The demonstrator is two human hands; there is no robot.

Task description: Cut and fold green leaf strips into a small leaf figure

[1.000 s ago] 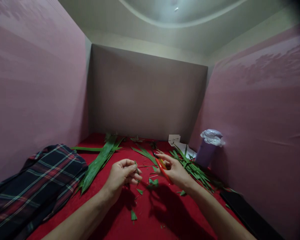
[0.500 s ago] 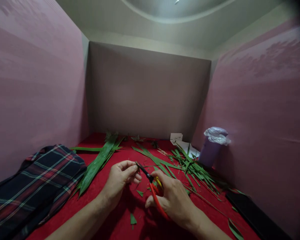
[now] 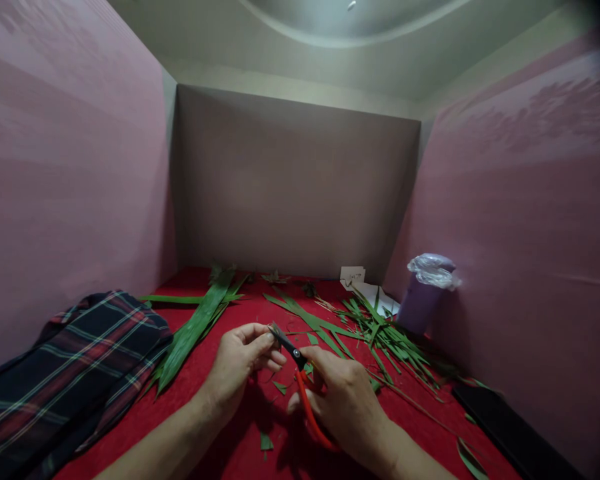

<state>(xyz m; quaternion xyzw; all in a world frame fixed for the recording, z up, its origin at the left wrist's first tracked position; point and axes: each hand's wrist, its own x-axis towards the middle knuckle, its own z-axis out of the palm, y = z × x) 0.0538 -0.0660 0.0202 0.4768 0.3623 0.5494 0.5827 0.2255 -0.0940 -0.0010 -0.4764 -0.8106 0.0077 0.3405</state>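
My right hand [image 3: 347, 397] holds a pair of scissors [image 3: 310, 407] with red handles and dark blades, its fingers around the handles. The blades point up and left, their tips right at the fingertips of my left hand [image 3: 240, 357]. Thumb and forefinger of that hand are pinched together; what lies between them is too small and dark to make out. Beneath my hands, small cut bits of green leaf [image 3: 266, 441] lie on the red cloth [image 3: 220, 440].
Long green leaves [image 3: 195, 330] lie at the left beside a plaid cloth item [image 3: 105, 360]. A heap of leaf strips [image 3: 390, 340] is at the right, near white papers [image 3: 375, 297] and a purple bin [image 3: 420, 303] lined with plastic. A black flat object [image 3: 510, 427] lies at the right edge.
My right hand and the scissors have shifted slightly left, and the scissors have turned a little, hiding the yellow on the handle. My left hand stays nearly in place, still pinching.
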